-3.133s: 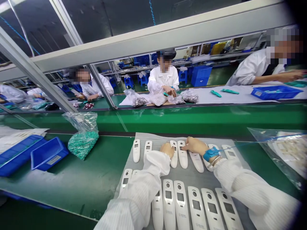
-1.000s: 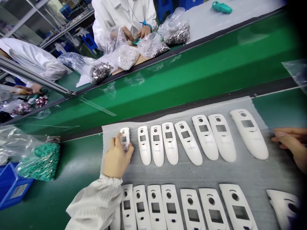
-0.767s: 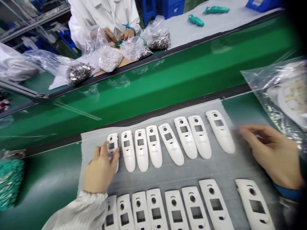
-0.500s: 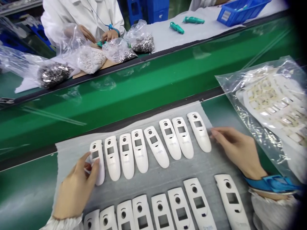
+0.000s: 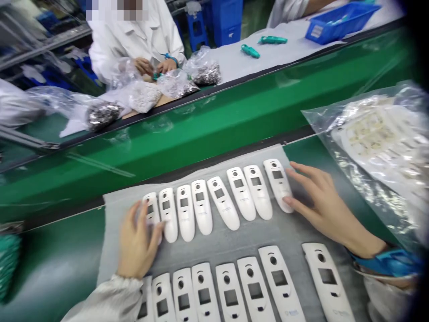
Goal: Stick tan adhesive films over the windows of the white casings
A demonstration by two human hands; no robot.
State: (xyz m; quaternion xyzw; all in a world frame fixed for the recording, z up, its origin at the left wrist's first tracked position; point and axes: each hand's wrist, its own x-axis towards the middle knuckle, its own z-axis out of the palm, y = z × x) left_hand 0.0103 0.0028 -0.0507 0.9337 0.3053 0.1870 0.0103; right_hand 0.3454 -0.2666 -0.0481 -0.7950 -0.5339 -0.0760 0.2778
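We're at a green conveyor bench (image 5: pixel 56 264) w/ a grey sheet (image 5: pixel 214 246) laid on it. Across the belt a co-worker (image 5: pixel 134 49) has hands among clear bags of small parts, blue crate (image 5: pixel 338 24) further along. Big clear bag (image 5: pixel 375 143) of pale parts lies just beyond the sheet's right edge. On the sheet, 2 rows of white plastic housings, approx 8 each: far row of housings (image 5: pixel 214 201) sits close to the sheet's far edge, near row of housings (image 5: pixel 231 290) runs off the bottom of the view. Open grey strip btwn rows gives room to move; more room left of the far row. L hand (image 5: pixel 136 239) is over the left end, fingers spread on the end housing (image 5: pixel 150 210), can't tell if gripping. R hand (image 5: pixel 321 210) is open at the other end, fingertips (image 5: pixel 288 200) touching the last housing (image 5: pixel 278 183). Hands well apart.
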